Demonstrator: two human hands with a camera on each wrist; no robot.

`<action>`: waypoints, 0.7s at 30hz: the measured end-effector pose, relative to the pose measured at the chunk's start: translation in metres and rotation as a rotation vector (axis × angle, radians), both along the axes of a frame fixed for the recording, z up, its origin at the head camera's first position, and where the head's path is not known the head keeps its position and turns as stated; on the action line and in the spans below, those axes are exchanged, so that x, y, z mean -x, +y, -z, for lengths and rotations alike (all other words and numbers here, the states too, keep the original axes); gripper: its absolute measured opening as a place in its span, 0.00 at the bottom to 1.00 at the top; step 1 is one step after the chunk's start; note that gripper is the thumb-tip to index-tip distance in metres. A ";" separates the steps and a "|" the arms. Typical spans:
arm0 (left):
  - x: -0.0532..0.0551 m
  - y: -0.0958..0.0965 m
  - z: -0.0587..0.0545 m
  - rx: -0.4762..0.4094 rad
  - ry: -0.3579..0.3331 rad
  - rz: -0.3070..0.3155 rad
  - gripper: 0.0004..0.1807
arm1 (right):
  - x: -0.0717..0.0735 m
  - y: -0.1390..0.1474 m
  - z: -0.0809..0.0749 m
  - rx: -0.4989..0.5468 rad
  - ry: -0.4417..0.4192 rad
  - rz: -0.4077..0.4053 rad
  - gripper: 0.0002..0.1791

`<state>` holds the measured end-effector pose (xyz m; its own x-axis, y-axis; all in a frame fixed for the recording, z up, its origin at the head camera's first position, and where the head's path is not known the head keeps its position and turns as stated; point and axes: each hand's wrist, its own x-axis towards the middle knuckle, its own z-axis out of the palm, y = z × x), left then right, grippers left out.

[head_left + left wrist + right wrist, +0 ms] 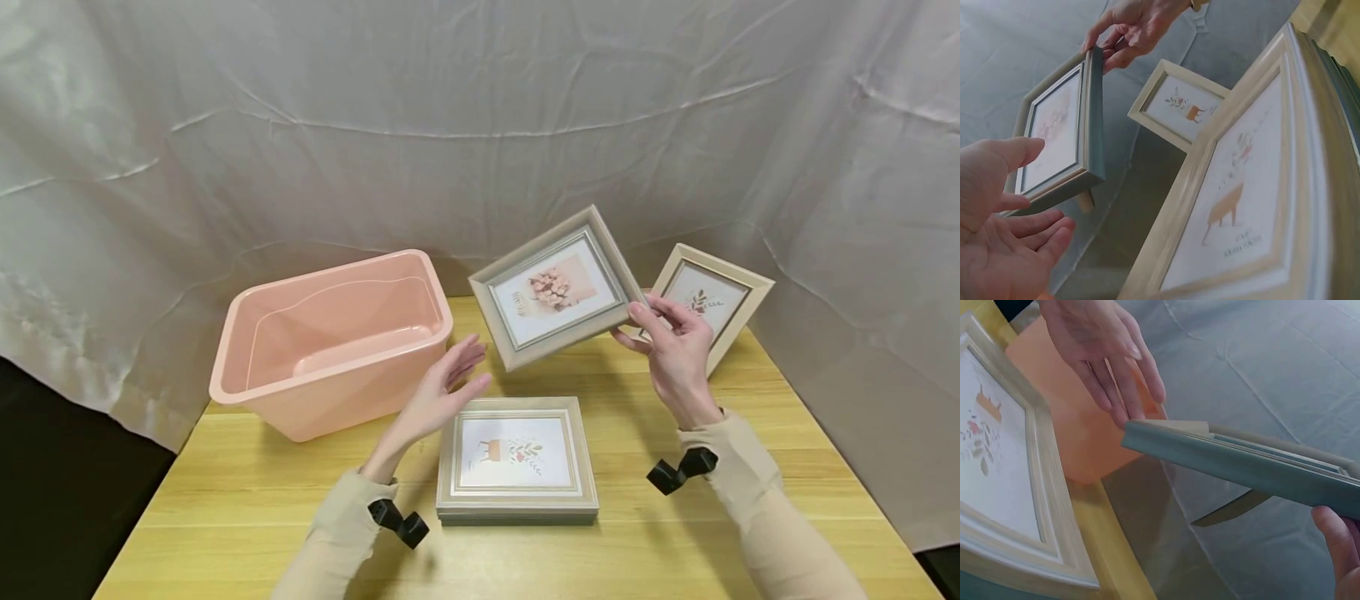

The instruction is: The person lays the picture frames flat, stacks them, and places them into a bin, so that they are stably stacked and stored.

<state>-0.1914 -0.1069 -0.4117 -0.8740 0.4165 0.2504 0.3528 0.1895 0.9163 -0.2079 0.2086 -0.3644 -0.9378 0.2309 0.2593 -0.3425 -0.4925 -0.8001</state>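
Raised above the table, a picture frame (pixel 555 287) with a pink flower print is tilted in my right hand (pixel 678 354), which pinches its lower right corner between thumb and fingers. A stand leg (pixel 1232 509) juts from the frame's back in the right wrist view. My left hand (pixel 438 392) has its fingers extended near the frame's lower left corner; whether it touches the frame I cannot tell. Below lies a stack of picture frames (pixel 517 500), the top one face up with a plant-and-deer-like print.
Behind my right hand, another picture frame (pixel 738 312) with a leafy print leans upright at the table's far right. A pink plastic bin (pixel 352 392) stands at the left on the wooden table (pixel 247 517). Grey cloth (pixel 450 167) hangs behind.
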 end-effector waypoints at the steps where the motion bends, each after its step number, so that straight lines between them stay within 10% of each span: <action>1: 0.001 0.001 -0.001 -0.002 -0.009 -0.001 0.38 | -0.001 0.000 0.000 0.001 0.005 -0.004 0.06; 21: 0.003 0.015 -0.016 -0.174 -0.029 -0.163 0.44 | -0.015 0.005 0.004 0.004 0.065 -0.239 0.13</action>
